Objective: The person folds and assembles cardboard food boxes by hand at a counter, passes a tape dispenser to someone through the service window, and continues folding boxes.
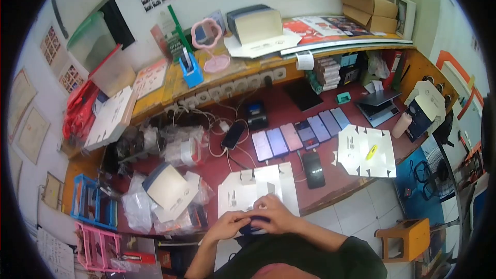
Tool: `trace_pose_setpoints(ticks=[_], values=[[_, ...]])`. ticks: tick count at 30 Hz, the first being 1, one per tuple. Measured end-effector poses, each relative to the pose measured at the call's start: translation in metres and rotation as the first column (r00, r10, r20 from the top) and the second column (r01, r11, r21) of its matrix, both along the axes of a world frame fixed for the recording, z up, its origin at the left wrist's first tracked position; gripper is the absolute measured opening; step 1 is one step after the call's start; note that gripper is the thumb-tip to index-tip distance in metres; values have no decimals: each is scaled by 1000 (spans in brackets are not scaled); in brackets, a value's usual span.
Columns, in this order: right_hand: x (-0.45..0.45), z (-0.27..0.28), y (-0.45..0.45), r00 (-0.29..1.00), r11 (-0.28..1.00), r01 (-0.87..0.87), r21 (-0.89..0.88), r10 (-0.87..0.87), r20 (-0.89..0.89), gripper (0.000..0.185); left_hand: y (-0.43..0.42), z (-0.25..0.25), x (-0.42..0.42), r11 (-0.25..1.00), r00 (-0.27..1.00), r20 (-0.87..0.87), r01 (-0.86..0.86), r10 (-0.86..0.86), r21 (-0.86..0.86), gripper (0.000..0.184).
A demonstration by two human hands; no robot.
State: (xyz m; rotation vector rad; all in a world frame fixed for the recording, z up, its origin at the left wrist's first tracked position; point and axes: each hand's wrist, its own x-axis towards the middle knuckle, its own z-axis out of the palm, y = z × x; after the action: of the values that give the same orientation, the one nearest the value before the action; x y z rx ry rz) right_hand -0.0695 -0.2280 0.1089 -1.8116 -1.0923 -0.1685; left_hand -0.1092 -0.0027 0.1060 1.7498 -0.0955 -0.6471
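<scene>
At the near edge of the dark red surface [333, 181], I have both bare hands close together over a small dark blue object [252, 227], which sits low beside the body, just below the near side of a white cardboard sheet [235, 188]. My right hand [275, 217] has its grip bent closed around the object, thumb and fingers pressed to it. My left hand [227, 226] reaches in from the other side with its fingertips against the object's upper edge; I cannot tell how firmly that grip is closed, since the fingers overlap there. Most of the object is hidden, so I cannot make out what it is. Beyond the sheet I see a row of phones [291, 137] lying side by side, and a black phone [313, 169] rests alone nearer the edge. To the right, another cardboard piece [359, 163] carries a yellow cutter [371, 152]. To the left, a partly folded box [166, 186] stands among clear plastic bags [137, 209], and a dark phone [234, 134] with a white cable plugged in lies farther back. A blue basket [82, 202] is at the far left, and an orange stool [413, 232] stands on the tiled floor [361, 209] to the right.
</scene>
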Motion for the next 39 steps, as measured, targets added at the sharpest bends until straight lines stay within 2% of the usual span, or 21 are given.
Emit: trace_pose_setpoints(ticks=[1,4,6,7,8,10,11,15,17,20,22,24,26,28,30,32,34,35,36,37,39], values=[[-2,3,-2,998,998,-61,2,61,-32,47,2,1,1,1000,1000,19,11,-11,5,23],[4,1,-10,977,991,-94,-100,111,185,52,7,7,3,1000,994,105,-13,14,-8,23],[11,-11,-16,970,984,-95,-153,126,207,52,15,9,1,990,996,39,-79,84,-114,26],[14,-12,-20,970,985,-87,-146,117,211,55,25,28,-2,1000,1000,12,17,-18,8,29],[18,-11,-25,970,987,-79,-140,108,219,57,35,28,-3,1000,999,26,26,-26,9,29],[22,-7,-33,974,988,-37,-152,70,217,56,50,28,-11,979,970,173,144,-169,148,32],[21,-6,-34,979,986,-9,-165,42,199,55,55,35,-6,917,957,132,199,-257,345,28],[15,7,-21,975,968,-29,-248,82,206,47,36,48,6,868,974,129,99,-184,487,22],[11,10,-9,950,953,-41,-301,131,285,40,17,61,13,712,783,386,101,-488,695,20],[11,1,3,911,911,-68,-406,223,347,36,1,63,20,689,853,253,159,-456,707,20],[11,1,-2,916,925,-72,-373,209,343,35,14,56,26,741,911,212,135,-354,658,22],[12,5,-5,917,934,-79,-349,205,343,34,28,43,27,792,980,140,28,-142,610,19],[11,9,-8,941,930,-69,-361,181,286,31,19,39,23,849,975,220,-82,-41,522,21],[11,3,-4,925,906,-125,-405,254,283,29,1,40,23,792,859,439,-68,-262,606,21],[13,2,-2,915,896,-142,-421,281,291,32,-12,42,26,854,892,418,-76,-173,515,19],[14,4,-4,909,888,-183,-421,316,272,33,-14,36,30,836,857,439,-20,-268,548,15],[19,10,-11,957,896,-156,-416,242,161,35,-13,43,29,860,886,390,20,-251,509,16],[22,14,-12,960,920,-131,-370,210,184,49,-15,40,27,893,867,469,-68,-167,444,20],[23,14,-15,961,915,-135,-381,215,176,49,-17,41,26,915,837,541,-149,-86,376,25],[24,13,-17,983,927,-96,-364,145,109,56,-19,48,22,927,869,489,-119,-76,357,41],[27,15,-17,997,947,-7,-320,31,72,68,-22,55,15,931,850,522,-129,-73,342,47]])
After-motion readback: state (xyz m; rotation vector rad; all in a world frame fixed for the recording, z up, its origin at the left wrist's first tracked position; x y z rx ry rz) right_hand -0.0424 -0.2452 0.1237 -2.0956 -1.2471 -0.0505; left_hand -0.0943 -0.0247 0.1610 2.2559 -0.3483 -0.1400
